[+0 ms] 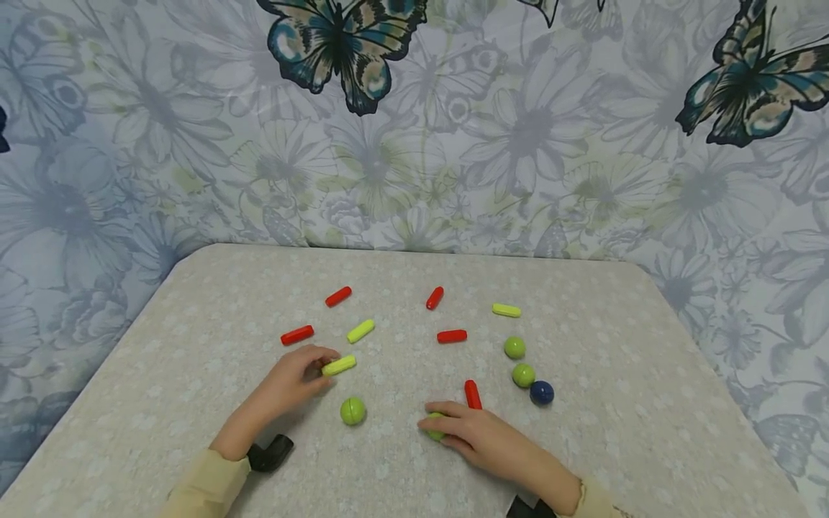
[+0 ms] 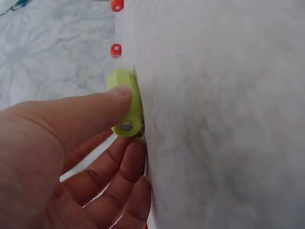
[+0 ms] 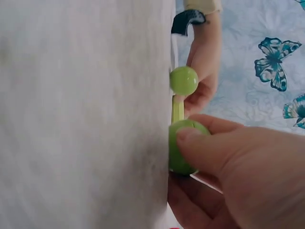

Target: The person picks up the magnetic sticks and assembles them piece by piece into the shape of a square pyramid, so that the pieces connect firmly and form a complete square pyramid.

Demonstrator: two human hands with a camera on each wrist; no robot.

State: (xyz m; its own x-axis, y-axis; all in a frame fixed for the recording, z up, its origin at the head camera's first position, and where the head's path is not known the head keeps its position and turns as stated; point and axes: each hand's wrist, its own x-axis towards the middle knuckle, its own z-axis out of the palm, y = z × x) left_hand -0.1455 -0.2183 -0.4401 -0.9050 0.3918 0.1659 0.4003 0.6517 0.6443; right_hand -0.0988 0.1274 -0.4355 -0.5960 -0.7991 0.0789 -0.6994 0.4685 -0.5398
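My left hand pinches a yellow-green toy rod at the left of the table. Seen from the left wrist, the thumb lies on the rod, and a round metal disc shows in its near end. A green ball is held between the thumb and fingers of my right hand, down against the tabletop. In the head view the fingers cover most of that ball. Between the hands lies another green ball with a seam. Just beyond the right hand's fingers is a red rod, partly hidden.
Farther back lie several red rods, one of them at centre right, plus a yellow-green rod and another. To the right sit two green balls and a dark blue ball. A butterfly-patterned wall stands behind the table.
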